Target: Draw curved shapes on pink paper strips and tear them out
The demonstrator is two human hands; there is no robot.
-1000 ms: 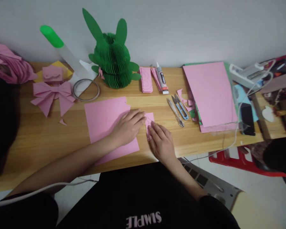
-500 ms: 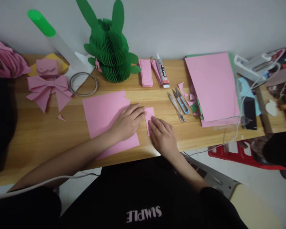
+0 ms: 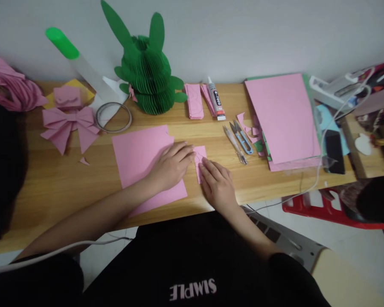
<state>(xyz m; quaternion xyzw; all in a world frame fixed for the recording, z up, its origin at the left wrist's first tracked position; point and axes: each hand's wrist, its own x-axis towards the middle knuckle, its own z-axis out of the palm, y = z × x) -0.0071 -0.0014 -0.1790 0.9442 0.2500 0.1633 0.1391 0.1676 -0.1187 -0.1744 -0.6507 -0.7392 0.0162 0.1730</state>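
Work stayed put: left hand (image 3: pixel 172 165) open on big pink paper (image 3: pixel 136 151), right hand (image 3: pixel 219 182) open at four o'clock on pink paper strip (image 3: pixel 200 152).

Plain pink sheet (image 3: pixel 141 149), line-marked pink strip (image 3: pixel 199 151), all-green paper figure (image 3: pixel 152 74), wood-grained tabletop (image 3: pixel 67 189).

I watch the right hand (image 3: pixel 219 187) rest its fingers on a small pink card (image 3: pixel 200 152); left of that grip, the left hand (image 3: pixel 173 168) lies over a pink sheet (image 3: pixel 141 153). Beyond and right, I see blue-handled snips (image 3: pixel 245 144).
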